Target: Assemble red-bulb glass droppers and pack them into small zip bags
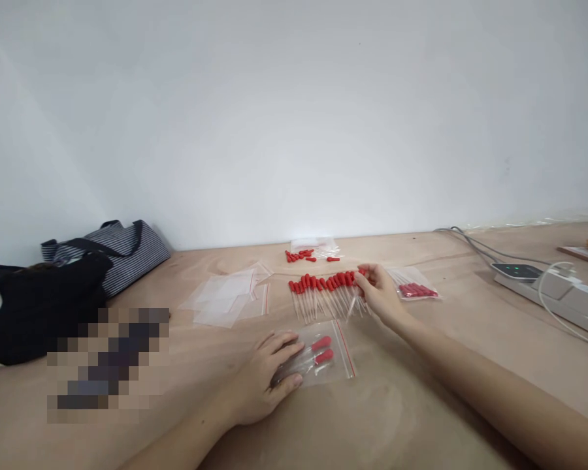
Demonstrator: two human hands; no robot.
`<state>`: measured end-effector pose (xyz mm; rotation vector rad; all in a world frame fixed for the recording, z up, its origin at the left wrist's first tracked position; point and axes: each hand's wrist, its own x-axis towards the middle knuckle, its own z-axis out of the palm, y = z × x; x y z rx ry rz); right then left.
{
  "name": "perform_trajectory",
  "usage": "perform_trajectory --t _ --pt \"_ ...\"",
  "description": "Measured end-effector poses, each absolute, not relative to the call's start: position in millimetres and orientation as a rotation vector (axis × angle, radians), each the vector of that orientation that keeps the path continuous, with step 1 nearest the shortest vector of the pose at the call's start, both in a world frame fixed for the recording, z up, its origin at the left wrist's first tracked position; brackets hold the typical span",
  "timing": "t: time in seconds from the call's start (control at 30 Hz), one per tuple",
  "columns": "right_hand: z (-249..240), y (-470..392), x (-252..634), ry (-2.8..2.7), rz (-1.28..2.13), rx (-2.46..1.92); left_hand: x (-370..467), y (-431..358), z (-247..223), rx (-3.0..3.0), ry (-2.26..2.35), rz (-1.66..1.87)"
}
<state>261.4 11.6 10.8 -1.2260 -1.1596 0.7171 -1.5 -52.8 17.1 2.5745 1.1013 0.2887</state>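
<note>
My left hand (264,375) rests on the table, thumb and fingers gripping the closed end of a clear zip bag (340,369). Inside the bag lie two glass droppers with red rubber bulbs (322,343); their thin ends are partly covered by my fingers. Farther back, a row of red-bulbed droppers (323,300) lies side by side, tips pointing toward me. At the right end of this row, my right hand (377,290) pinches a dropper (353,301) near its bulb, which my fingers partly hide.
Flat zip bags (225,297) overlap left of the row. Loose red bulbs (301,255) lie near the wall beside another clear bag (323,245). A filled bag of droppers (415,287) sits right. A power strip (568,303) with cables stands far right; bags (44,300) sit left.
</note>
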Motion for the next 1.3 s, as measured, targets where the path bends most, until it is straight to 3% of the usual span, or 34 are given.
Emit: perform_trajectory --t 0.53,1.07,1.3 --pt "-11 -40 241 -0.688 1.188 -1.109 1 -54 17 2.582 1.141 0.277" --pt "-9 -46 239 -1.534 1.339 -1.121 3 -54 16 2.597 1.141 0.282" --pt "-23 -34 237 -1.584 1.148 -1.198 4 -54 17 2.603 1.149 0.264"
